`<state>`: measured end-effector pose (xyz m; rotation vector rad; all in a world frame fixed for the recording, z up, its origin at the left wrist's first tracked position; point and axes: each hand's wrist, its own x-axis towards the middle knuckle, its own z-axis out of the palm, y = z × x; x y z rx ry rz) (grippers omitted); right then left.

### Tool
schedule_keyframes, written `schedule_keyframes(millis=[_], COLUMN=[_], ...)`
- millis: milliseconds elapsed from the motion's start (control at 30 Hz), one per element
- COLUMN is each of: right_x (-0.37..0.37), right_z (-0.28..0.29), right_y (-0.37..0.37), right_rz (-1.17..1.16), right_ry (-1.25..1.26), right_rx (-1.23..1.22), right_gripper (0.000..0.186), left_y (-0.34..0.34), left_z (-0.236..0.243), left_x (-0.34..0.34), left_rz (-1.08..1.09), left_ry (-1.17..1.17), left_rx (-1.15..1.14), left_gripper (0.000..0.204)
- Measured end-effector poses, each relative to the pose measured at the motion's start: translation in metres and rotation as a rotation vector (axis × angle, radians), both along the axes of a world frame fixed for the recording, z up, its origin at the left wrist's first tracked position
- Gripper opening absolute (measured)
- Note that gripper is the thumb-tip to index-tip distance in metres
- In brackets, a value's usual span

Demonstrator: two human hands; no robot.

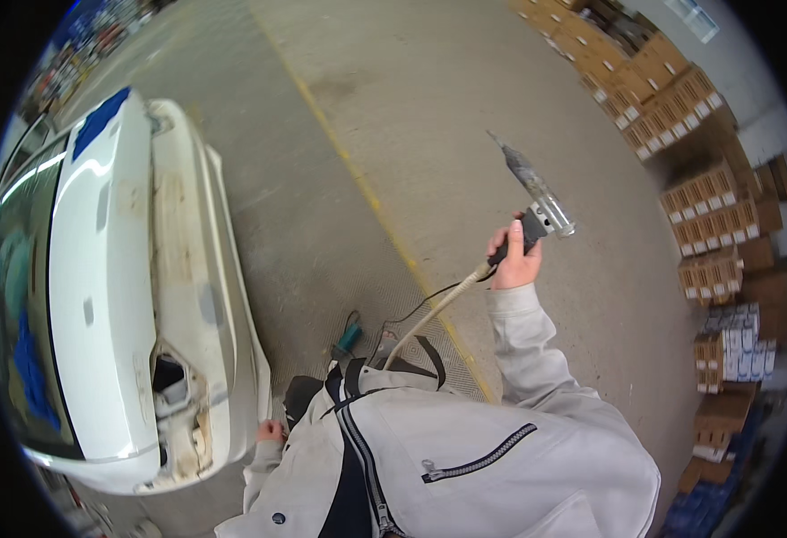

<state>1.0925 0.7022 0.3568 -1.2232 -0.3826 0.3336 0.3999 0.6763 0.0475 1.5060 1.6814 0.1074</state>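
My right fingers (515, 238) clamp the black-handled, grey tapering tool (534, 189) right of the white metal car (117, 269), its long axis slanting forward, carward. Whether my left fingers (272, 429), nearer the car, are closed, I can't tell.

1. No words or numbers can be read.
2. White labels (680, 127) on the stacked brown cartons (680, 103) are too small.
3. Markings on the white-and-blue packages (743, 348) blur too.
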Motion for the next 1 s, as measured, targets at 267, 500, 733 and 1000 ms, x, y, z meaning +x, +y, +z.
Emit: schedule_keyframes(millis=[267,500,733,1000], right_x=[0.03,0.05,0.037,-0.001], right_z=[-0.018,-0.046,-0.058,-0.027], right_y=[0.004,-0.007,-0.002,0.015], right_rz=[-0.209,-0.53,-0.711,-0.819], right_ry=[0.223,0.33,0.373,0.438], right_rx=[-0.002,0.036,-0.006,-0.117], right_gripper=[0.029,0.022,0.013,0.017], left_y=[0.306,0.6,0.869,1.019], left_z=[0.212,0.358,0.35,0.34], left_x=[0.154,0.177,0.135,0.136], left_rz=[-0.188,-0.256,0.198,-0.016], left_ry=[-0.088,0.002,0.49,0.656], left_rx=[0.655,1.343,0.922,0.973], left_gripper=[0.038,0.016,0.07,0.072])
